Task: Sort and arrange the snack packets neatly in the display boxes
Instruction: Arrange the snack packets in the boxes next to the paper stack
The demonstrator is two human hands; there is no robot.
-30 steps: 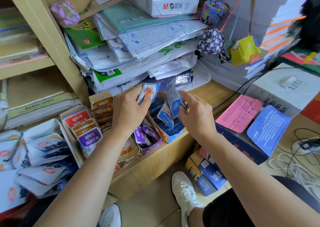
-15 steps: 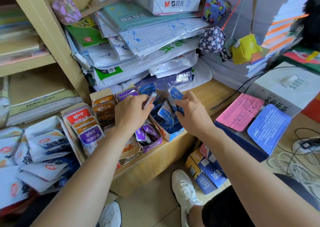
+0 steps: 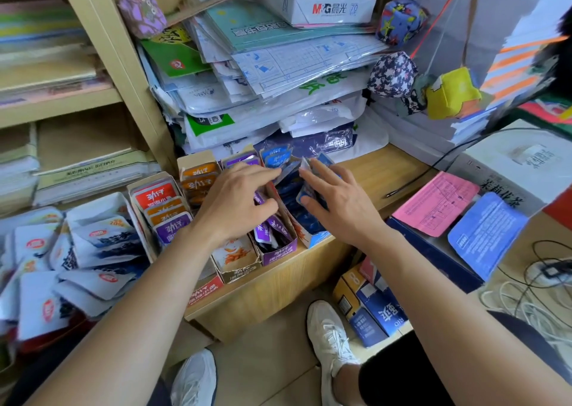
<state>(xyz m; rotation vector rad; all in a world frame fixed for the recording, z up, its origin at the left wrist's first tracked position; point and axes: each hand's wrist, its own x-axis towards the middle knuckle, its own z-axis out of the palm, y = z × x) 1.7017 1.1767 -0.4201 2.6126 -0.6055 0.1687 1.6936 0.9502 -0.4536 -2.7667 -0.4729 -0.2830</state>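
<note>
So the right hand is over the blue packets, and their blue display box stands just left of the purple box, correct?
Not quite: in the head view the blue display box stands just right of the purple box, not left. The right hand is indeed over the blue packets.

The right hand [image 3: 340,210] hides most blue packets [image 3: 275,158], whose print is blurred.

One head cam, wide-angle, that's it.
You're looking forward and down, close over the boxes [image 3: 278,252] on the ledge [image 3: 309,278].
</note>
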